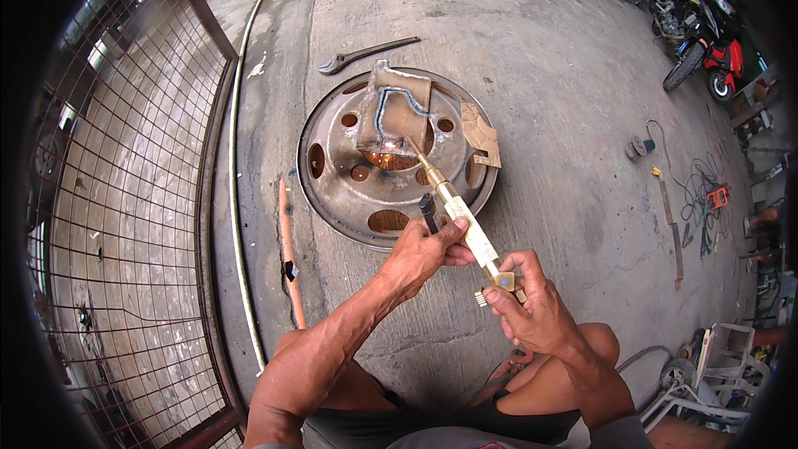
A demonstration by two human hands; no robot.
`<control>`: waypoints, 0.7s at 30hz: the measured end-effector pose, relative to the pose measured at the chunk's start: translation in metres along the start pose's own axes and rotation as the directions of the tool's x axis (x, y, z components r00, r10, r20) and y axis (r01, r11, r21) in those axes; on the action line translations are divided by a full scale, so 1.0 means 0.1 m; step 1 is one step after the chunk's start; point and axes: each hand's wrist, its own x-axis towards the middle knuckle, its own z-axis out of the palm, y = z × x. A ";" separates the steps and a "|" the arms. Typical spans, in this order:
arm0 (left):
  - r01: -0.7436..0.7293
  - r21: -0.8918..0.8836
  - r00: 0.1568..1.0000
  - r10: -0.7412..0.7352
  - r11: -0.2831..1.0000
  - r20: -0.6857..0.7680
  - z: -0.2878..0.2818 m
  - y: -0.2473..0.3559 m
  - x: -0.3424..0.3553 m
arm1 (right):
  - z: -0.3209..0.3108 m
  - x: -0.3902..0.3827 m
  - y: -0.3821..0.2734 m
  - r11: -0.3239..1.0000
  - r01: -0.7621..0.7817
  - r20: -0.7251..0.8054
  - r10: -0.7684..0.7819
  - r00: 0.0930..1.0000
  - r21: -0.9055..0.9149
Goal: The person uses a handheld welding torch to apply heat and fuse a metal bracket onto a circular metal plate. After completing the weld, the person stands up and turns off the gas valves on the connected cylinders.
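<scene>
A brass gas torch [445,191] slants across the middle, its narrow tip at the lower edge of a bent metal plate [402,120]. There a small orange glow shows, with more orange light in the opening beneath. A dark, bluish line runs across the plate. My left hand [420,254] is closed around the torch's body; a short black piece stands up beside the fingers, and I cannot tell whether it belongs to the torch. At the valve end, my right hand [536,308] grips the torch near a ridged brass knob. The plate rests on an upturned steel wheel rim [332,191].
Beyond the rim lies an adjustable wrench [370,55]. Brown cardboard [480,135] rests on the rim's right side. A wire-mesh gate [141,199] and a pale hose [236,199] run along the left. Motorbikes [702,41], cables [706,191] and a white metal frame [715,374] stand or lie right.
</scene>
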 end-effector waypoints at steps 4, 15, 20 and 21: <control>-0.002 0.000 1.000 0.002 1.000 -0.006 0.01 0.00 0.00 | 0.00 0.00 -0.01 1.000 -0.013 0.002 0.013 1.000 0.026; -0.015 -0.006 1.000 0.015 1.000 -0.010 0.00 -0.01 -0.01 | 0.02 0.00 0.01 0.999 0.033 -0.007 -0.033 0.999 0.012; -0.002 -0.011 1.000 0.001 1.000 -0.007 -0.02 -0.02 0.01 | 0.02 0.01 0.01 1.000 0.008 -0.006 -0.008 1.000 0.019; 0.000 -0.007 1.000 0.000 1.000 -0.008 -0.02 -0.01 0.01 | 0.02 0.01 0.02 1.000 0.008 -0.007 -0.008 1.000 0.014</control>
